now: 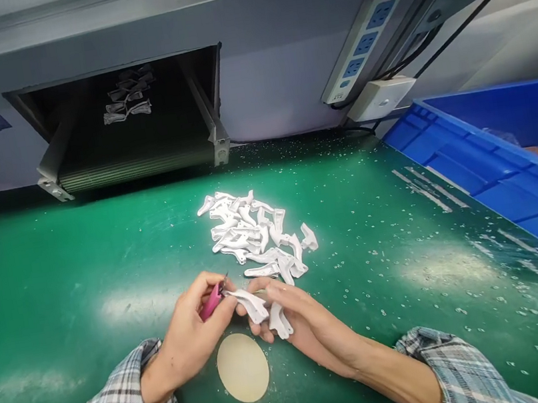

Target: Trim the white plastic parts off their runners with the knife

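Observation:
My left hand is closed around a small pink-handled trimming tool, its tip touching a white plastic part. My right hand pinches that part and holds a second white part under its fingers. Both hands hover low over the green mat. A pile of several similar white plastic parts lies just beyond my hands.
A pale round disc lies on the mat below my hands. A blue bin stands at the right. A conveyor opening with more white parts is at the back, and a power strip hangs on the wall. Small plastic shavings dot the mat.

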A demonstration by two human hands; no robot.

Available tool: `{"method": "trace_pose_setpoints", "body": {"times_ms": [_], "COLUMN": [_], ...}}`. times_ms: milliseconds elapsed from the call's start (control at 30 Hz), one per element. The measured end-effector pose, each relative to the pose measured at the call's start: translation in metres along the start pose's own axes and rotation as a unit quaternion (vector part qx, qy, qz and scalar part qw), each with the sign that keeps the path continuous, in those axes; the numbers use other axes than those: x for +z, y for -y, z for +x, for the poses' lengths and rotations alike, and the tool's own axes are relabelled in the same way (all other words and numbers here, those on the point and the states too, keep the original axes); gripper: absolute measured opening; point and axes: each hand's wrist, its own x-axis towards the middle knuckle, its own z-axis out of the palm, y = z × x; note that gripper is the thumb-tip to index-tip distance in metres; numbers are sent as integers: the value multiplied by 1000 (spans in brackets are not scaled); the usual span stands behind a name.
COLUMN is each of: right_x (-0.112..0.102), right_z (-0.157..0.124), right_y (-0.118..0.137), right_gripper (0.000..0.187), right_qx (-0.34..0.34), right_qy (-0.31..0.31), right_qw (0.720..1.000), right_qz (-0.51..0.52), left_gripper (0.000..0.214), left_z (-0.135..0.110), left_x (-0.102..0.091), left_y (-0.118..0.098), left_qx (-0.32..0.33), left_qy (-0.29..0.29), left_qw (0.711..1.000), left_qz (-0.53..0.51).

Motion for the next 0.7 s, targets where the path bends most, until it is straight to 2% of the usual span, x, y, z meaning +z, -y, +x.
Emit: {"method": "trace_pose_setpoints", "body": {"times_ms": [100, 167, 367, 533, 700], "right_x": [0, 0, 0, 0, -1], "right_z": [1, 1, 0, 0, 1], "right_y": [-1, -1, 1, -1, -4], "right_gripper": [22, 28, 32, 34, 28], "right_qx": [14, 25, 43, 48, 42], "right_qy": [-1, -6, -18, -26, -18], "right_qw": [1000, 999, 997, 996, 995], "right_qz": [8, 21, 57, 77, 91], "left_gripper": [23, 31, 25, 28, 47], "left_z": [0, -1, -4, -7, -8], "left_x": [-4, -6, -4, -1, 0], "left_y": [5, 9, 17, 19, 17], "left_qx": [65, 94, 70, 138, 157], "left_qy": [18, 12, 25, -18, -11], "left_qw": [995, 988, 969, 921, 909], "left_qz": [69, 124, 237, 364, 386]}}
